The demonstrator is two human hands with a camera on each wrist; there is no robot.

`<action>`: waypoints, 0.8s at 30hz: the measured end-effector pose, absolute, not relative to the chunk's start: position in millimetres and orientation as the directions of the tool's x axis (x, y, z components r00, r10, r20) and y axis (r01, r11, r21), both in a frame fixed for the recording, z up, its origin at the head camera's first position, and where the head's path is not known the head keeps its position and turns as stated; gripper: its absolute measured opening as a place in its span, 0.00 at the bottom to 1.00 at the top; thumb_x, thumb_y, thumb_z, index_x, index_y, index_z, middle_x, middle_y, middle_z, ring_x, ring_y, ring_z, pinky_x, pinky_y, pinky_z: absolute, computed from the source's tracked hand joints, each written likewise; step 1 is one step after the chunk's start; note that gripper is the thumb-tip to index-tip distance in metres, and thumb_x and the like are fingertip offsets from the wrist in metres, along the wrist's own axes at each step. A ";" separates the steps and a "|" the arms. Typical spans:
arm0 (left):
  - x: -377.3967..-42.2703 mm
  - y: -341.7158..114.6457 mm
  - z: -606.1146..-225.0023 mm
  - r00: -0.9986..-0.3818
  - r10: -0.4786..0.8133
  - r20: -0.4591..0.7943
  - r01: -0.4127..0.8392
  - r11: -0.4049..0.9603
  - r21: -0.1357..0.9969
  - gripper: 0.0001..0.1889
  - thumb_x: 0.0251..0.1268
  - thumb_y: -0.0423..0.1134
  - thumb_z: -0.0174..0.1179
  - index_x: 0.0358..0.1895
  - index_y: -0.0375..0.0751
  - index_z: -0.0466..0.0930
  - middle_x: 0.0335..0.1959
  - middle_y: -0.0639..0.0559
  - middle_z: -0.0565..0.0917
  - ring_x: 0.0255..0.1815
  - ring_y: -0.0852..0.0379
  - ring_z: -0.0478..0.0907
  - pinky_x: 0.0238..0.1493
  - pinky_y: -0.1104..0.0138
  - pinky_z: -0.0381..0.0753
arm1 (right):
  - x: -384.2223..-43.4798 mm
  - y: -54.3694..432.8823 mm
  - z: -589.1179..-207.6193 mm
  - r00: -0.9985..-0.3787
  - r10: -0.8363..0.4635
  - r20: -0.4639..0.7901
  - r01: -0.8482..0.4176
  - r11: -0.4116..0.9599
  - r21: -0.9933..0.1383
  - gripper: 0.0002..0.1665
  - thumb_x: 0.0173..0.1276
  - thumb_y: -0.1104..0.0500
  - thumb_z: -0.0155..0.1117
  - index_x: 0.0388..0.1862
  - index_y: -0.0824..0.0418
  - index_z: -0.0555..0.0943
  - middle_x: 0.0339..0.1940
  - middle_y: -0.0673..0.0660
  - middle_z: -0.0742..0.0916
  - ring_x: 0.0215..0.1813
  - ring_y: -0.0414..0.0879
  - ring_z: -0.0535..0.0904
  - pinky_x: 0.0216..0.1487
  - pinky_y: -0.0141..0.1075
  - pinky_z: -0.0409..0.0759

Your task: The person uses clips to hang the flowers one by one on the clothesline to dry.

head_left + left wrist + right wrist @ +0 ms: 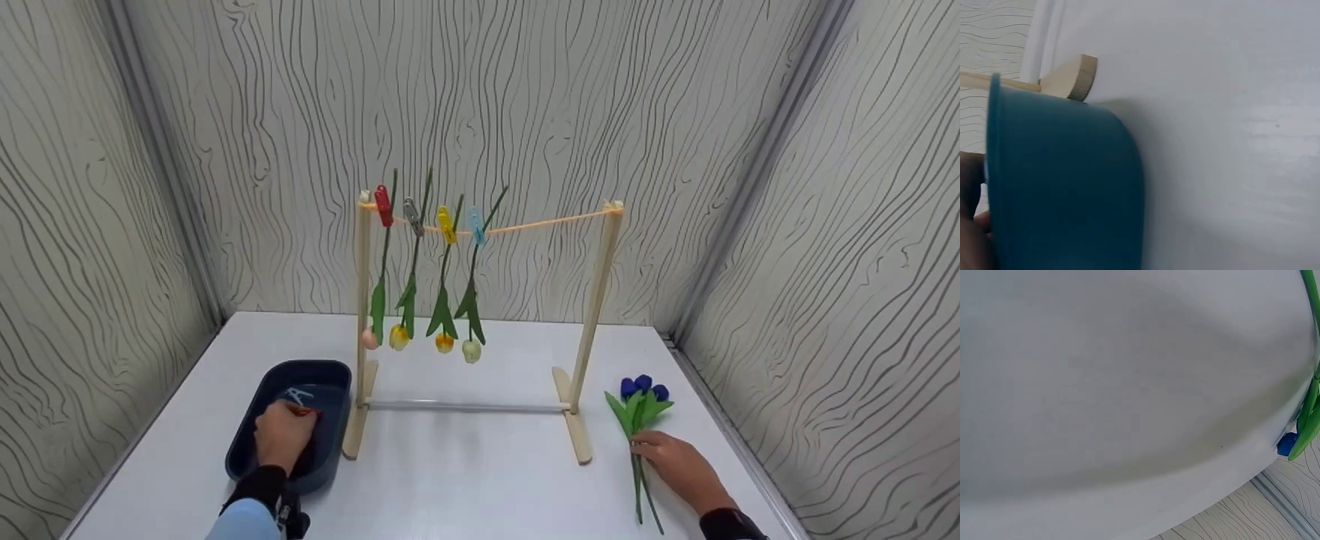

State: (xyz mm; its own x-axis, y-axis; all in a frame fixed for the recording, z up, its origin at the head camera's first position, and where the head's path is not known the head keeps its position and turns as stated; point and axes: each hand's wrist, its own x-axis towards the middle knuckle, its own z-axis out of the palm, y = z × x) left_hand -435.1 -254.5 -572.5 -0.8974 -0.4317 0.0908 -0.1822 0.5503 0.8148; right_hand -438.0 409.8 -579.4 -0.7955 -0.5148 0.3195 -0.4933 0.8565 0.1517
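My left hand point(283, 435) is down inside a dark blue plastic bin point(251, 409), its fingers pinching a red clothespin point(306, 411). A light blue clothespin point(298, 394) lies in the bin just beyond the fingertips. In the left wrist view the bin's wall point(1067, 180) hides most of that hand. On the right side of the table, my right hand point(679, 466) pinches the green stems of artificial blue tulips point(643, 384), whose heads point away from me. Those tulips' leaves point(1310, 416) show at the edge of the right wrist view.
Between the hands stands a wooden drying rack point(598, 307) with an orange string point(547, 223). Several tulips hang head down from its left half, held by red point(383, 205), grey point(413, 217), yellow point(446, 224) and light blue clothespins point(477, 226). Wood-patterned walls enclose the white table point(480, 480).
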 end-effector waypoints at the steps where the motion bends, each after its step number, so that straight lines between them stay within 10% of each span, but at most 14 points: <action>1: -434.4 -254.3 -571.9 -0.893 -0.439 0.101 -0.170 0.536 0.827 0.21 0.69 0.38 0.67 0.56 0.23 0.84 0.53 0.26 0.89 0.52 0.29 0.88 0.57 0.39 0.86 | -438.0 409.7 -579.5 -0.780 -0.514 0.356 -0.493 0.856 0.157 0.17 0.61 0.71 0.80 0.47 0.57 0.93 0.52 0.54 0.94 0.55 0.52 0.92 0.56 0.46 0.92; 7: -432.7 -254.7 -569.0 -0.870 -0.491 0.048 -0.143 0.344 0.928 0.26 0.73 0.41 0.65 0.67 0.26 0.81 0.64 0.25 0.85 0.62 0.32 0.83 0.58 0.56 0.85 | -441.7 404.5 -581.0 -0.715 -0.323 0.619 -0.419 0.908 -0.010 0.20 0.57 0.75 0.81 0.47 0.59 0.92 0.51 0.55 0.93 0.54 0.52 0.93 0.55 0.39 0.91; 12: -431.2 -258.2 -564.5 -0.859 -0.511 -0.016 -0.080 0.103 0.991 0.29 0.76 0.41 0.66 0.74 0.29 0.77 0.65 0.34 0.87 0.52 0.62 0.85 0.45 0.81 0.81 | -448.0 401.3 -569.8 -0.644 -0.028 0.764 -0.415 0.852 -0.318 0.20 0.64 0.82 0.71 0.52 0.67 0.89 0.50 0.62 0.92 0.57 0.41 0.89 0.64 0.10 0.73; 17: -429.3 -264.2 -556.9 -0.880 -0.472 -0.047 0.033 -0.161 0.986 0.35 0.76 0.38 0.69 0.79 0.28 0.69 0.43 0.64 0.90 0.38 0.79 0.85 0.47 0.79 0.88 | -451.2 395.7 -543.9 -0.654 0.243 0.717 -0.388 0.706 -0.593 0.14 0.81 0.75 0.58 0.59 0.71 0.84 0.56 0.67 0.89 0.58 0.11 0.70 0.60 0.04 0.64; 24: -425.4 -266.0 -547.9 -0.895 -0.444 -0.028 0.018 -0.099 0.995 0.33 0.74 0.42 0.72 0.78 0.35 0.75 0.37 0.79 0.86 0.40 0.79 0.85 0.50 0.80 0.86 | -457.1 384.1 -519.3 -0.616 0.327 0.716 -0.395 0.659 -0.640 0.16 0.88 0.66 0.53 0.64 0.71 0.81 0.56 0.67 0.84 0.55 0.14 0.70 0.57 0.05 0.68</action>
